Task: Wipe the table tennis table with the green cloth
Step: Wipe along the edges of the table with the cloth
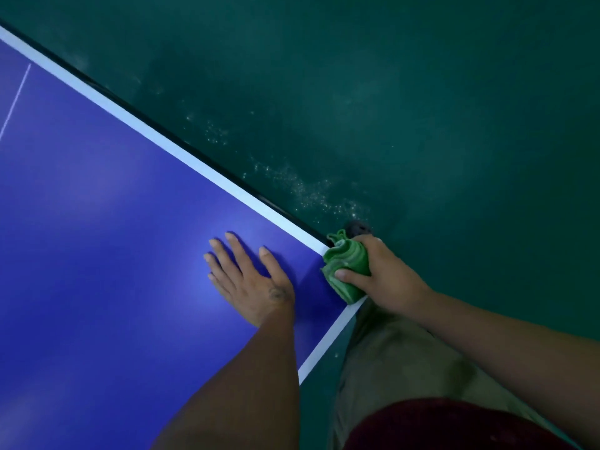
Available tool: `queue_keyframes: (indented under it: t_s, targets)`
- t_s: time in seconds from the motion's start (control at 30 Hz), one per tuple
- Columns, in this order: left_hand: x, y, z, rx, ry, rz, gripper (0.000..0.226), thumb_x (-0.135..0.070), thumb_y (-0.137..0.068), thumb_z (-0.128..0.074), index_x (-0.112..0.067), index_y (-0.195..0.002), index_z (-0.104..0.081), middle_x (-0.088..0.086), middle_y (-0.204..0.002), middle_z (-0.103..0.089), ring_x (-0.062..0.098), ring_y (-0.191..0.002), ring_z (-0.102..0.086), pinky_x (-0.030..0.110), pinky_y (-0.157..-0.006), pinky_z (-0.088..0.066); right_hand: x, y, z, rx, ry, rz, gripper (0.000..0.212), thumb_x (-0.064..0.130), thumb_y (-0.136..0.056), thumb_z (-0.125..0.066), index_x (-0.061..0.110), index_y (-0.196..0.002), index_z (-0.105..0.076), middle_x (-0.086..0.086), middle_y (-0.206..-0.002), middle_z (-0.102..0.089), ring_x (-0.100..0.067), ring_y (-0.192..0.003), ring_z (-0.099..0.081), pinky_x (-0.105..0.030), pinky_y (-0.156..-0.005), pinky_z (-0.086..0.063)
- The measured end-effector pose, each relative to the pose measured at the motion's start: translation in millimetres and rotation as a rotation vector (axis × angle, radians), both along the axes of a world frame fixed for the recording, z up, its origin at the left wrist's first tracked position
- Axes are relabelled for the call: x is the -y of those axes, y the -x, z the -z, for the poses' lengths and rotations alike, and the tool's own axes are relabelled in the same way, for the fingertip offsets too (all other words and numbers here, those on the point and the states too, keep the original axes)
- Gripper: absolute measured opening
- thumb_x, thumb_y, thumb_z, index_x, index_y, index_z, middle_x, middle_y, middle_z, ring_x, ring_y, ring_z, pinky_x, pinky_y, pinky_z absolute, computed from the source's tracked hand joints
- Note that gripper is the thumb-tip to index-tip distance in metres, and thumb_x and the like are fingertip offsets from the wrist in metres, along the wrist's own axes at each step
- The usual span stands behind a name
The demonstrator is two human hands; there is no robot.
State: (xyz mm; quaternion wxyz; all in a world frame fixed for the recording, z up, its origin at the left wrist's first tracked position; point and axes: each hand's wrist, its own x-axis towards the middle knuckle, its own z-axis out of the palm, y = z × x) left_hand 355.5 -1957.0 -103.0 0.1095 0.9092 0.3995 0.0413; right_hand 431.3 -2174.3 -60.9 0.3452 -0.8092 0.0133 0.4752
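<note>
I am gripping the bunched green cloth (347, 267) in my right hand (386, 274), thumb curled over its near side and fingers wrapped round the far side. The cloth is sitting right on the near corner of the table tennis table (97, 238), overlapping the white border line (162, 138) where the two edges are meeting. My left hand (250, 280) is lying flat and open on the blue top just beside the cloth, fingers straight and spread, holding nothing and only pressing down to brace me. As I am judging it, the wipe is working the corner, and most of the blue surface is waiting its turn. To do this well I am thinking of pressing the wad flatter so more of it is touching the top. From there I would draw it in long overlapping passes along the edge, lifting the left hand out of the path as I go. A thin white centre line (16, 99) is showing near the table's far left edge. Beyond the long edge the dark green floor (422, 108) is carrying pale specks (308, 190) close to the table, so sweeping toward that edge looks sensible. A dark rounded thing (357, 227) is lying just past the corner; I cannot tell what it is. My khaki trousers (389, 362) are showing beside the near edge.
</note>
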Motion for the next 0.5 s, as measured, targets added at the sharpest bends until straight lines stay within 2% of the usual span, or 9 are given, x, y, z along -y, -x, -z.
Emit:
queue_keyframes:
  t_s: [0.03,0.23,0.37,0.5]
  targets:
    - [0,-2,-1,0.0,0.003,-0.045,0.064,-0.042,-0.111,-0.05,-0.02,-0.17,-0.035,0.004,-0.179,-0.024,0.029,-0.167,-0.018,0.054,-0.134,-0.016,-6,-4,-1,-0.007,0.004,-0.004,0.074,0.068,-0.091,-0.071,0.031,-0.149,-0.045,0.005,-0.14,-0.055,-0.02,-0.133,-0.057,-0.056,-0.112,-0.045]
    - [-4,4,4,0.001,0.012,-0.009,0.06,-0.029,-0.112,-0.045,-0.014,-0.169,-0.036,0.008,-0.179,-0.023,0.032,-0.167,-0.016,0.058,-0.133,-0.017,-36,-24,11,-0.084,0.001,-0.046,0.077,0.08,-0.085,-0.066,0.038,-0.146,-0.045,0.01,-0.141,-0.055,-0.017,-0.133,-0.057,-0.058,-0.114,-0.044]
    - [-4,7,6,-0.005,0.031,0.024,0.059,-0.025,-0.111,-0.039,-0.013,-0.169,-0.035,0.008,-0.18,-0.021,0.033,-0.168,-0.014,0.059,-0.133,-0.016,-82,-50,21,-0.074,-0.073,-0.008,0.07,0.068,-0.09,-0.075,0.028,-0.142,-0.05,0.002,-0.135,-0.055,-0.02,-0.127,-0.06,-0.044,-0.11,-0.047]
    - [-4,8,8,0.018,0.04,0.01,0.059,-0.022,-0.111,-0.038,-0.012,-0.169,-0.035,0.008,-0.18,-0.022,0.034,-0.167,-0.015,0.06,-0.133,-0.017,-150,-81,24,-0.009,-0.129,0.032,0.068,0.061,-0.094,-0.075,0.018,-0.142,-0.051,-0.007,-0.139,-0.054,-0.026,-0.126,-0.062,-0.046,-0.109,-0.049]
